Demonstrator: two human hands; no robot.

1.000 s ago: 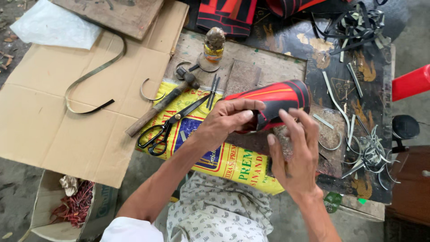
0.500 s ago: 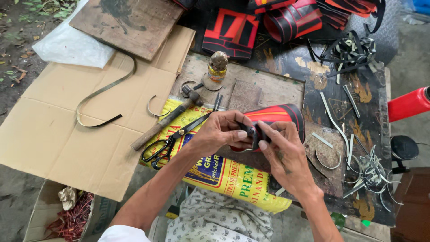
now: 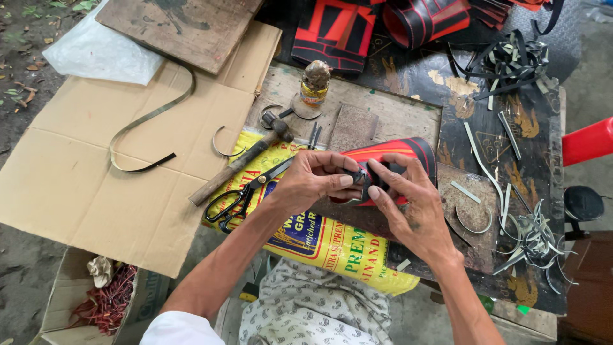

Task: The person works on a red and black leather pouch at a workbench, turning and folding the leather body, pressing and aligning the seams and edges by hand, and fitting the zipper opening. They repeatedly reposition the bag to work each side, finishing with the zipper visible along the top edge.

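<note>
My left hand (image 3: 313, 179) and my right hand (image 3: 408, 204) meet over a red and black curved piece of rubber-like material (image 3: 399, 153) that lies on the low work table. Both pinch a small dark part at the near end of this piece, fingertips almost touching. My left hand grips the edge from the left, my right hand from the right. A yellow printed sack (image 3: 319, 239) lies under the piece. Black scissors (image 3: 246, 191) and a wooden-handled hammer (image 3: 239, 163) rest just left of my left hand.
A flattened cardboard sheet (image 3: 96, 172) with a curved strip (image 3: 147, 128) lies to the left. A small jar (image 3: 314, 83) stands behind the hammer. Cut strips (image 3: 530, 236) pile at the right. More red and black pieces (image 3: 383, 25) lie at the back. A red object (image 3: 587, 140) sits far right.
My right hand has moved from the underside of the red and black piece up to its near end, joining my left hand there. The view has shifted slightly.
</note>
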